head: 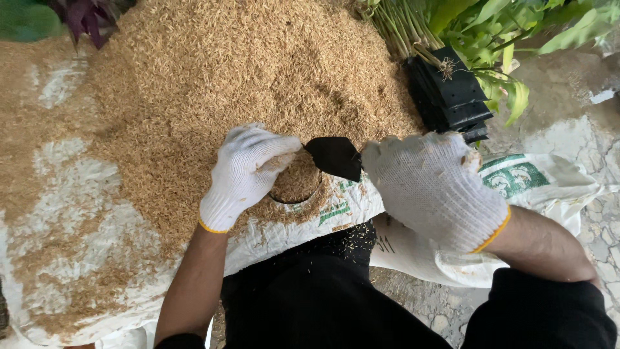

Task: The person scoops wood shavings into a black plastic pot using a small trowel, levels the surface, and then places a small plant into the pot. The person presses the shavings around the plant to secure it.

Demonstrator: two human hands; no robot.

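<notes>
The gloved right hand [434, 189] pinches the black bag [334, 156] by its rim. Just beside that grip, the left hand [247, 173] cups rice husks [219, 71] over the filled opening, fingers curled.

Your knit gloves [245, 171] were white with yellow cuffs, the husk pile [213, 71] golden tan, the planting bag [334, 156] black.

Left hand [242, 174]: white knit glove with yellow cuff, bare forearm extended up from lower centre, fingers curled downward and pressed together, palm faced down. Right hand [433, 190]: matching glove, forearm entered from lower right, dark sleeve pushed back near the elbow, fingers bent into what appears a pinching grip, fingertips hidden. Both hands are held close, nearly level.
</notes>
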